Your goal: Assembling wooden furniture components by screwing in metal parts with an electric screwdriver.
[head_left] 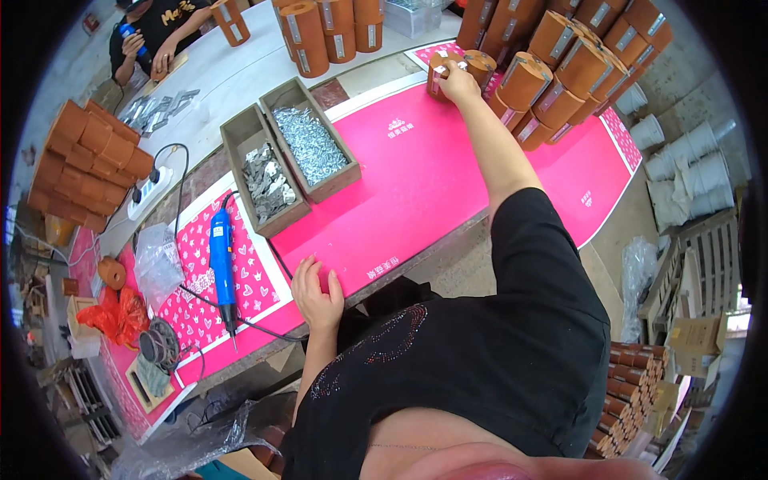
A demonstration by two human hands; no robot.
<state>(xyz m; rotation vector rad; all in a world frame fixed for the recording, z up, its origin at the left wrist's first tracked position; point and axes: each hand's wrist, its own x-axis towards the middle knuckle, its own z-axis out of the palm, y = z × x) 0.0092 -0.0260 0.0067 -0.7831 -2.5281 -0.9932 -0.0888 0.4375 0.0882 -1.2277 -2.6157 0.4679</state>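
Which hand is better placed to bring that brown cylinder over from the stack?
Probably the right hand: its fingers already close around the brown cylinder beside the stack. The left hand rests flat on the pink mat's near edge, far from it.

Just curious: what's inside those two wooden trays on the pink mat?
The right wooden tray holds a heap of small shiny metal bits. The left wooden tray holds bigger grey metal pieces. The heaps cover the tray bottoms.
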